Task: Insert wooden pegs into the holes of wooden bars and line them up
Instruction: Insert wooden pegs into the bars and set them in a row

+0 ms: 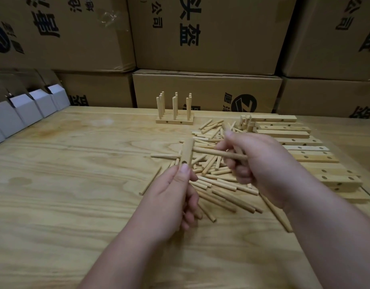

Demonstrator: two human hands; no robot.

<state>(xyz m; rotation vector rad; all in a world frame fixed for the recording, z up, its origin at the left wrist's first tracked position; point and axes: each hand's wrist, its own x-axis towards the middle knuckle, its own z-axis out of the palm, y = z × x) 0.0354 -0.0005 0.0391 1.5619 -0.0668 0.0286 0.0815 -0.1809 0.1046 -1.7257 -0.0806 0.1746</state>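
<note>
My left hand (175,190) pinches the near end of a short wooden bar (187,152) and holds it above the table, a hole showing just above my thumb. My right hand (255,161) grips a wooden peg (213,152) whose left tip meets the bar's side. Further pegs stick out of that fist. A loose heap of pegs (219,184) lies under both hands. Several finished bars with upright pegs (175,109) stand in a row at the back. A stack of bare bars (300,151) lies on the right.
Cardboard boxes (207,38) are stacked as a wall behind the wooden table (65,184). Small white folded cartons (28,111) line the left edge. One stray peg (150,180) lies left of the heap.
</note>
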